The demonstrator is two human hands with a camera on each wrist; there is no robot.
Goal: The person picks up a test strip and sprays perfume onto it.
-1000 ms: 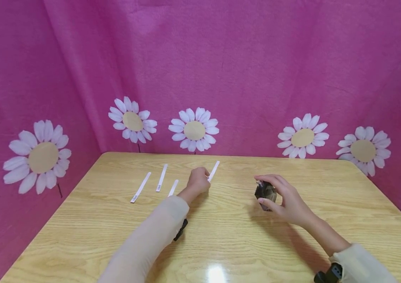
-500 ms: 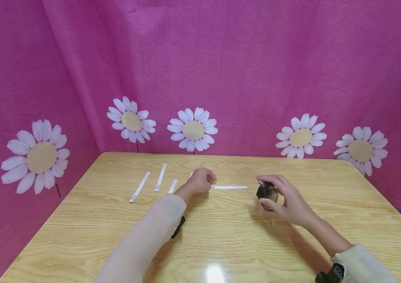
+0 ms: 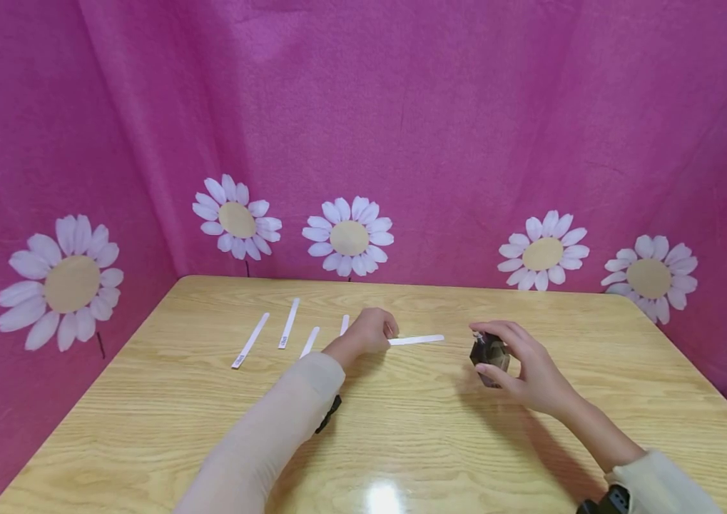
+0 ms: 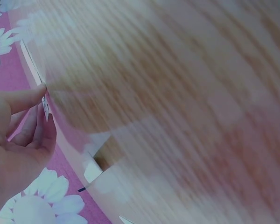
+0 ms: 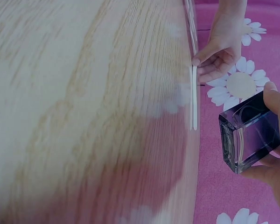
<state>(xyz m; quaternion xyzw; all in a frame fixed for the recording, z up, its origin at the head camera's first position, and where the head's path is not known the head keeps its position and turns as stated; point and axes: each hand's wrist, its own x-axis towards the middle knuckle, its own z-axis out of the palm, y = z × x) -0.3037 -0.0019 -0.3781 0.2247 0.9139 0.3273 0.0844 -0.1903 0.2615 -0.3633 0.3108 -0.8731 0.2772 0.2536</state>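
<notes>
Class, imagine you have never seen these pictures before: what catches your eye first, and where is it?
First the pink backdrop with white daisies behind the wooden table. Then, mid-table, the right hand gripping a dark glass bottle, while the left hand pinches a white paper strip pointed toward it. More strips lie to the left.

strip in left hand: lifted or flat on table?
Lifted, roughly level. The left hand pinches one end of the strip; in the right wrist view it hangs clear of the table, pointing at the bottle.
</notes>
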